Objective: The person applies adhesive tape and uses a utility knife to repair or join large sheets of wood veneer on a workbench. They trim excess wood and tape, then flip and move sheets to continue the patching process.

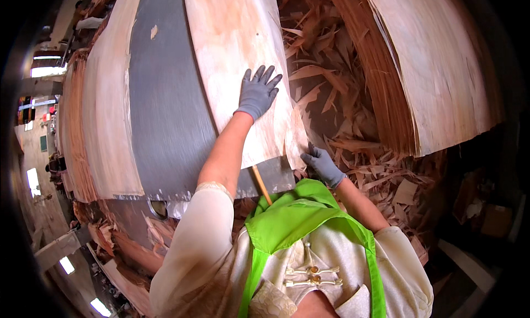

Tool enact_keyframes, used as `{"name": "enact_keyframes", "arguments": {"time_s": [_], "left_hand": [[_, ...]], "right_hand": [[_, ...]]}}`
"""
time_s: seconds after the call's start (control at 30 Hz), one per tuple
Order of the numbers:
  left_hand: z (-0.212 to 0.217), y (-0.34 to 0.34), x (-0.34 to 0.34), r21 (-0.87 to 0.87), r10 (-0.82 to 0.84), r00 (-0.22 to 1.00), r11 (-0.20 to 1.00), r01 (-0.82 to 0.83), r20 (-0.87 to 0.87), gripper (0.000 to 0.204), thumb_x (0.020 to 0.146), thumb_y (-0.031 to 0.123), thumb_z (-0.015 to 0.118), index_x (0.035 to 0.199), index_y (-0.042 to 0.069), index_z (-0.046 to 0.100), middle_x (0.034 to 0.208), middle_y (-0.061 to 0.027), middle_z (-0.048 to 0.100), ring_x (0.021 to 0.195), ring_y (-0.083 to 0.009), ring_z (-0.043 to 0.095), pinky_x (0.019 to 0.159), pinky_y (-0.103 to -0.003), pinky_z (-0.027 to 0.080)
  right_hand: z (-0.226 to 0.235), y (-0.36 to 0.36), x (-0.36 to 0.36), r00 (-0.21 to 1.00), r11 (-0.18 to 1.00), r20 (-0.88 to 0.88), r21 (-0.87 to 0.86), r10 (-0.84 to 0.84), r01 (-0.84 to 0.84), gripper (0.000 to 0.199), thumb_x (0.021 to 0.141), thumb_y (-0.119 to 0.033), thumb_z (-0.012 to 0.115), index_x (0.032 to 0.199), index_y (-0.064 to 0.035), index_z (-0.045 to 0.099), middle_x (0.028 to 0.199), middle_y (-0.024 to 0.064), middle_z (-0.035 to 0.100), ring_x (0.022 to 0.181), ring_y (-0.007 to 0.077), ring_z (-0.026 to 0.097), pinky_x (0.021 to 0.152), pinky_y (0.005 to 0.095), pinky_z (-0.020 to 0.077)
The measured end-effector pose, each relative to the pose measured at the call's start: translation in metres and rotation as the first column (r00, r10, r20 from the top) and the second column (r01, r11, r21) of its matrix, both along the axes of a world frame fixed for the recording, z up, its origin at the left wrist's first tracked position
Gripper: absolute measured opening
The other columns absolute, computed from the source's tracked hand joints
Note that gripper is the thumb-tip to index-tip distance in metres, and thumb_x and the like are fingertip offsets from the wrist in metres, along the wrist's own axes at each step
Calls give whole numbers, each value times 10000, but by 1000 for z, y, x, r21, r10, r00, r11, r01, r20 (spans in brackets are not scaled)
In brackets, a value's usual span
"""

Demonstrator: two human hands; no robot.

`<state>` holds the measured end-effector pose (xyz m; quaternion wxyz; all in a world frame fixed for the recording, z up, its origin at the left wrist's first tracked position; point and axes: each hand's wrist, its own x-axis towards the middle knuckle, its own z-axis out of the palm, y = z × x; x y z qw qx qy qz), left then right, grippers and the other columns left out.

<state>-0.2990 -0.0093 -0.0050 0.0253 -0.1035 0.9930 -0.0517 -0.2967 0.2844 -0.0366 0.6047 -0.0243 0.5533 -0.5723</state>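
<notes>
A pale wood veneer sheet [232, 36] lies lengthwise on a grey worktable [165, 97], running away from me along the table's right side. My left hand [258, 91], in a grey glove, rests flat on the sheet with fingers spread. Lower down and to the right, my right hand [323, 165], gloved the same, closes on the ragged near right corner strip [297, 138] of the veneer. Its fingertips are partly hidden there. A thin wooden stick [261, 184] juts out from beneath the sheet's near edge toward my green apron [298, 213].
To the right stands a tall stack of veneer [441, 69]. Torn veneer scraps [326, 80] fill the gap between it and the table and cover the floor. More stacked sheets [107, 108] lie along the table's left side. A beam [58, 250] shows at lower left.
</notes>
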Motion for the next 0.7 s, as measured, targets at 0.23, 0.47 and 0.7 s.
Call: {"name": "enact_keyframes", "arguments": {"time_s": [0.23, 0.47, 0.7], "left_hand": [[41, 14, 40, 239, 204, 912, 963, -122, -356, 451, 905, 261, 515, 1331, 125, 452, 1346, -115, 469, 1252, -280, 418, 1061, -424, 283], [58, 159, 229, 588, 733, 660, 464, -663, 166, 393, 729, 315, 754, 881, 18, 546, 756, -143, 578, 659, -291, 570, 622, -421, 461], [63, 179, 265, 740, 859, 505, 287, -608, 82, 390, 742, 310, 733, 947, 10, 593, 805, -203, 647, 729, -346, 650, 657, -426, 502]], "right_hand": [[-10, 122, -36, 809, 814, -293, 468, 509, -343, 356, 828, -291, 648, 1059, -24, 600, 796, 101, 632, 645, 176, 586, 600, 321, 472], [13, 91, -67, 239, 900, -873, 435, 426, -18, 369, 762, -260, 675, 1059, -72, 566, 890, 172, 645, 866, 359, 625, 757, 421, 502], [52, -137, 7, 521, 912, -807, 52, 278, -406, 247, 862, -265, 570, 972, -53, 629, 892, 214, 646, 836, 410, 602, 729, 458, 482]]}}
